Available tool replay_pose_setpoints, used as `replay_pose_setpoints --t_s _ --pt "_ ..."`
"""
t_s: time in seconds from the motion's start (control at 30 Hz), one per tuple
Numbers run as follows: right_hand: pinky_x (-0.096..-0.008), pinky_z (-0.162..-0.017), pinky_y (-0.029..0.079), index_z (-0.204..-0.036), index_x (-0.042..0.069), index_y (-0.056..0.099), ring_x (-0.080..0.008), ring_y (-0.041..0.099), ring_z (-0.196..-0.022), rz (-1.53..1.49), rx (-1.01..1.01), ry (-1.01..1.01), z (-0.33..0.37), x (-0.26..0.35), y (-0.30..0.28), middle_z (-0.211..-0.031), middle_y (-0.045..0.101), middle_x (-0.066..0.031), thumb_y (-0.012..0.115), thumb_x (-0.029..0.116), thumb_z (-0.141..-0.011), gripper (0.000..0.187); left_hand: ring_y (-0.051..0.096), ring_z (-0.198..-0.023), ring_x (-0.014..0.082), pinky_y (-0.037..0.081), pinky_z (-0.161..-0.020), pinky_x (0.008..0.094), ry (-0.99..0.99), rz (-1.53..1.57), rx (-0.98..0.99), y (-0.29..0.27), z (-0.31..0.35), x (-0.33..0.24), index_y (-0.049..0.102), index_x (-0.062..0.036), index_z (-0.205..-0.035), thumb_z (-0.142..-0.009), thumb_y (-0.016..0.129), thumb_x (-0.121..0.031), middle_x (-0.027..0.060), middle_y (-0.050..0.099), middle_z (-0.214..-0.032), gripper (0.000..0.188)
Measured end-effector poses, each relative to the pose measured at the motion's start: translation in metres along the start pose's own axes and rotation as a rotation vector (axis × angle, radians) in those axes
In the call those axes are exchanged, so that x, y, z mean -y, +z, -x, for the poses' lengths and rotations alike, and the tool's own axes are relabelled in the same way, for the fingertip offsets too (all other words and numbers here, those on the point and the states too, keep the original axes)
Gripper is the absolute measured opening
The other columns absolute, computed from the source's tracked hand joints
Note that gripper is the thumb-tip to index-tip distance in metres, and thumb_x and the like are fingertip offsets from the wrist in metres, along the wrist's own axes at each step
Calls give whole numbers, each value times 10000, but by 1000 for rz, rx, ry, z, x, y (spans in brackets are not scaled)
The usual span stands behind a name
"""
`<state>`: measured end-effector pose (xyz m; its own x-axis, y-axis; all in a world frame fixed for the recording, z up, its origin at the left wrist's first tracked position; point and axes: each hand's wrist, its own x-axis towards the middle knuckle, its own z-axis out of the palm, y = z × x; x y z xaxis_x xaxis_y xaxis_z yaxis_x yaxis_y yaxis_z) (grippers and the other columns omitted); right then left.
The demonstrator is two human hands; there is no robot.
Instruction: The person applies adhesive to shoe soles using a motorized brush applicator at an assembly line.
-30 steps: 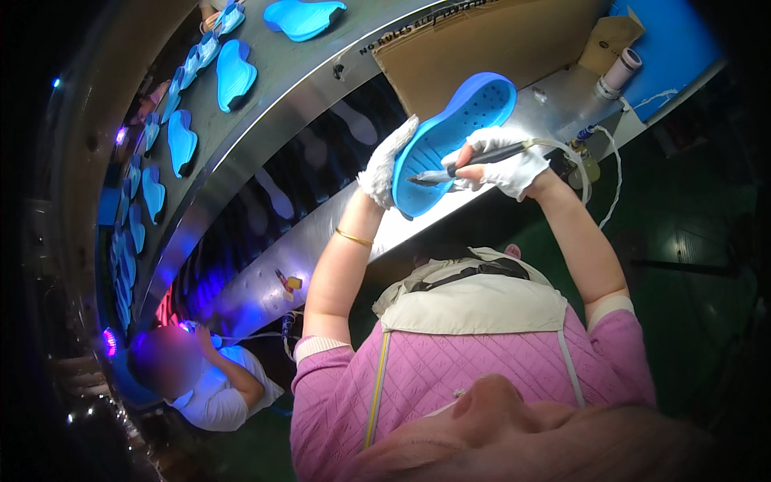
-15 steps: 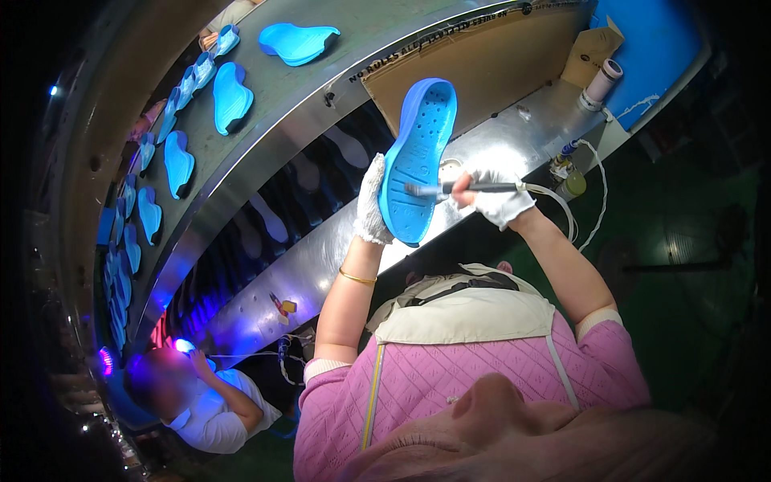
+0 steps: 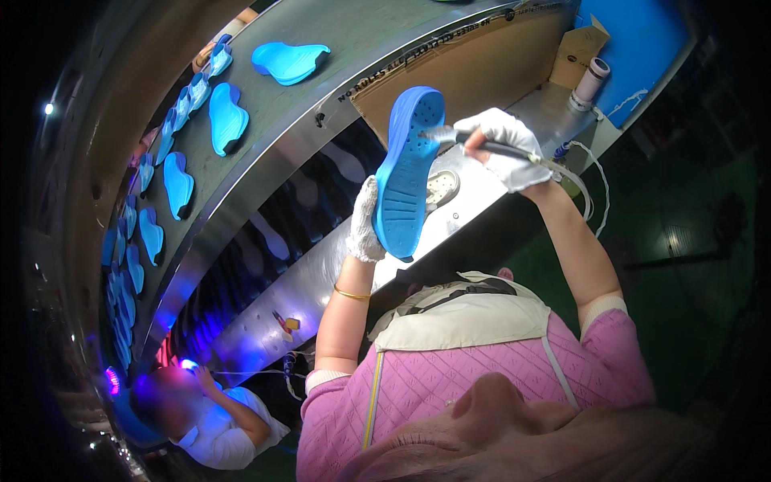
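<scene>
My left hand (image 3: 365, 223), in a white glove with bare fingertips hidden behind, grips a blue shoe sole (image 3: 399, 197) by its left edge. The sole is tilted upright with its inner face toward me, showing small holes at the upper end and grooves lower down. My right hand (image 3: 507, 149), partly gloved, is closed around the dark handle of a brush (image 3: 438, 135). Its bristles rest at the upper, holed part of the sole. A pale tube (image 3: 585, 189) runs from the handle's rear end.
Blue soles (image 3: 229, 120) lie along a curved conveyor belt (image 3: 337, 28) at the left and back. A cardboard sheet (image 3: 466, 80) stands behind the metal bench (image 3: 321, 257). On the bench are a pale oval piece with holes (image 3: 443, 186) and a pinkish cylinder (image 3: 593, 79). Another person (image 3: 229, 426) sits lower left.
My right hand and the brush have moved up from the middle of the sole to its upper end. The left hand has shifted slightly down and left with the sole.
</scene>
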<state>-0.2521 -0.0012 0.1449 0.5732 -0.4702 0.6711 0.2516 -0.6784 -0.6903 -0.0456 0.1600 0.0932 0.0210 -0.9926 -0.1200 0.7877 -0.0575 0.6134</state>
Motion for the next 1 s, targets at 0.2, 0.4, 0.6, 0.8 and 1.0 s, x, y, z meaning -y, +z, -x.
replay_pose_setpoints --t_s 0.2,0.4,0.6,0.8,1.0 --pt "-273 -682 483 -783 63 638 -131 595 -765 -4 240 73 4 13 -13 -802 612 -54 679 -24 -722 114 596 -1094 339 497 -945 436 34 44 -33 8 -2 3 381 -9 -1394 -905 415 -607 203 543 -1283 774" --pt "-209 -636 500 -931 21 618 -93 628 -706 -497 -193 381 -7 1 14 -821 659 -52 665 15 -846 97 583 -1108 362 480 -957 466 4 125 46 5 -4 17 380 -33 -1406 -878 407 -657 192 516 -1327 818" --pt "-240 -610 535 -899 -2 597 -116 649 -674 -612 -262 427 7 11 56 -828 667 -105 696 52 -830 133 612 -1057 301 511 -908 449 102 164 -81 9 -19 27 435 -73 -1361 -906 425 -596 147 575 -1253 693" --pt "-327 -875 502 -1003 73 613 -191 651 -917 -948 -248 199 -8 13 20 -1038 677 -139 605 43 -893 114 591 -1083 360 505 -912 473 -2 278 223 23 -25 23 390 -47 -1389 -892 409 -628 201 557 -1258 765" --pt "-347 -917 442 -981 78 603 -194 584 -1018 -1037 22 105 -31 -3 41 -1004 636 -66 679 131 -844 165 558 -1113 438 487 -939 479 -77 80 21 38 -31 43 358 -25 -1405 -902 423 -614 233 510 -1310 777"
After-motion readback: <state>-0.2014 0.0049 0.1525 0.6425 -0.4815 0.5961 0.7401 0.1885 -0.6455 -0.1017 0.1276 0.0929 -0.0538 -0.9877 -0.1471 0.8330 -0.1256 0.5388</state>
